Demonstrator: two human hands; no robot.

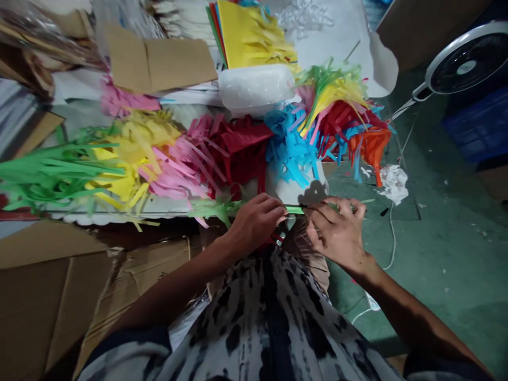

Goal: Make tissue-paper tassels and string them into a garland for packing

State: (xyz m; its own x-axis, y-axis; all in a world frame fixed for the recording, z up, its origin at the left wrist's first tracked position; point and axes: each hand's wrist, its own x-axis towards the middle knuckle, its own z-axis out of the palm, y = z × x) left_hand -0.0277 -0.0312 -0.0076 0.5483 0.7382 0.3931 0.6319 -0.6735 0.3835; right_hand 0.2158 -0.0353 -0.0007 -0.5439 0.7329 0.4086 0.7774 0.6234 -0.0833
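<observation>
My left hand and my right hand are held close together above my lap. Between them runs a narrow green paper strip, pinched by the fingertips of both hands. A green fringed paper tuft sticks out just left of my left hand. Behind my hands lies a long row of fringed tissue paper in green, yellow, pink, red and blue. A second multicoloured fringed bunch sits further back.
A white foam block, cardboard sheets and stacked yellow fringed paper lie beyond the row. To the right are crumpled white paper, a white cable, a fan and a blue crate. Cardboard boxes fill the lower left.
</observation>
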